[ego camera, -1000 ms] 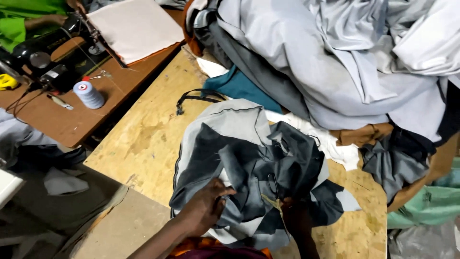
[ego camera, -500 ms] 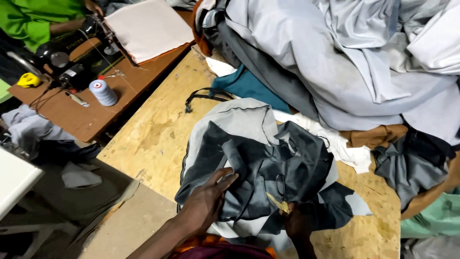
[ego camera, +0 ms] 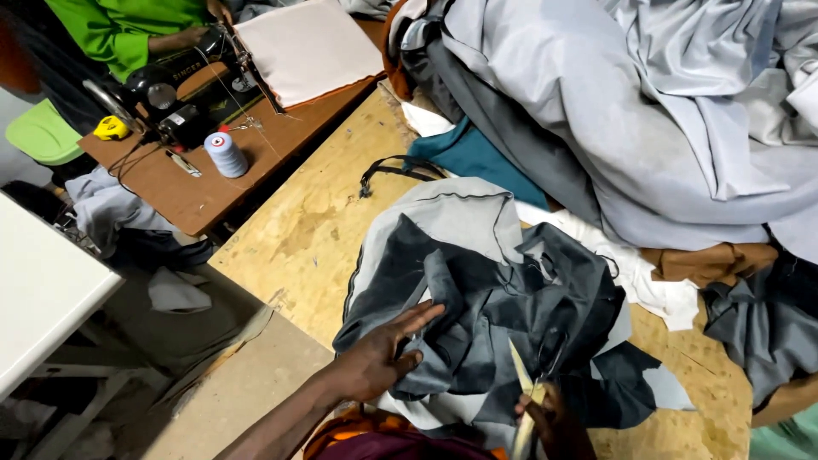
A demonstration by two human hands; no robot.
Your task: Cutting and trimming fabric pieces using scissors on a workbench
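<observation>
From my head view, no container shows; loose cloth heaps (ego camera: pixel 648 111) cover the far side of the plywood table (ego camera: pixel 298 230). Bare board runs along the table's left edge, beside a sewing machine (ego camera: pixel 170 102) and thread spool (ego camera: pixel 226 153). My left hand (ego camera: pixel 379 362) lies flat, fingers spread, on the dark grey garment (ego camera: pixel 511 315) near the front edge. My right hand (ego camera: pixel 545 417) is closed around scissors (ego camera: pixel 524 383), blades touching the garment.

Grey two-tone garment (ego camera: pixel 494 298): light and charcoal panels, crumpled, spread flat on plywood table's near edge. Scissors (ego camera: pixel 528 383): pale blades, points up-left, lying over garment's lower folds.
</observation>
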